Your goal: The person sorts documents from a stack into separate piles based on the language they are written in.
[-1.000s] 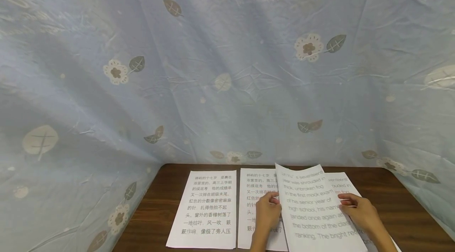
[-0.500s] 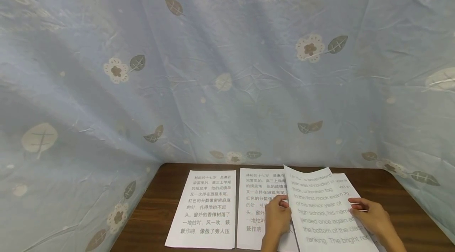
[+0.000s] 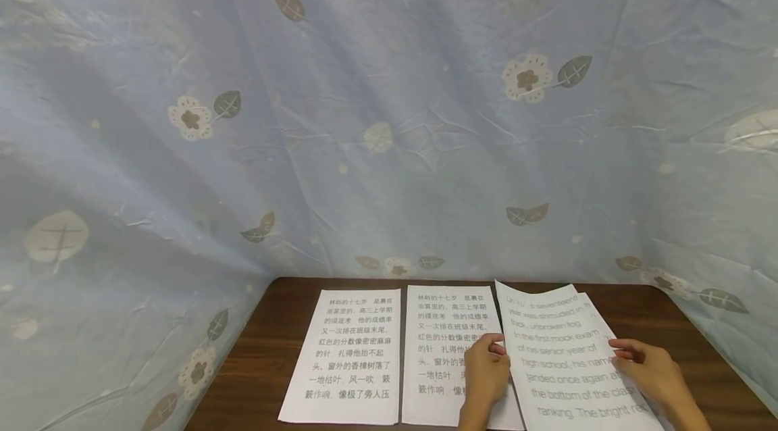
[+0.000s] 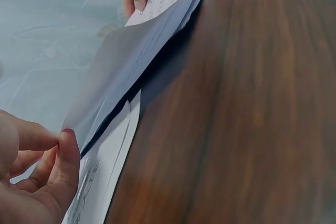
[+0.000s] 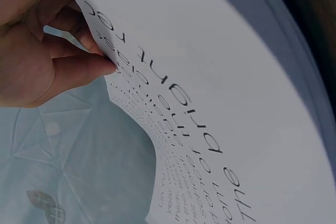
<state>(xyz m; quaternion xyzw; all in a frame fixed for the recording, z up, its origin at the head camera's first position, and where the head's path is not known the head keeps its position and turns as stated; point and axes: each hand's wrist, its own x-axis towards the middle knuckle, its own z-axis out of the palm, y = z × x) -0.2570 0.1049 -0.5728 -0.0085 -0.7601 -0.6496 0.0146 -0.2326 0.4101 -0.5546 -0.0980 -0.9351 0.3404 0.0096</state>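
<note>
A sheet of paper (image 3: 565, 357) with large English print is held up by its two long edges, bowed in the middle. My left hand (image 3: 488, 369) pinches its left edge between thumb and finger, above the middle stack of pages. On the opposite edge my right hand (image 3: 653, 371) pinches the sheet, thumb on the printed face in the right wrist view. Underneath, another English-printed page (image 3: 588, 306) shows only a strip at its upper right. In the left wrist view, a gap separates the lifted sheet (image 4: 118, 66) from the pages (image 4: 113, 156) under its near end.
Left of the held sheet lie two stacks of Chinese-printed pages, the middle stack (image 3: 446, 323) and the left stack (image 3: 343, 357). All rest on a dark wooden table (image 3: 255, 350). A pale blue patterned cloth (image 3: 389, 113) hangs behind and at the sides.
Both hands have moved right with the English-printed sheet pinched between them. More of the middle stack shows, while less of the page under the sheet is visible.
</note>
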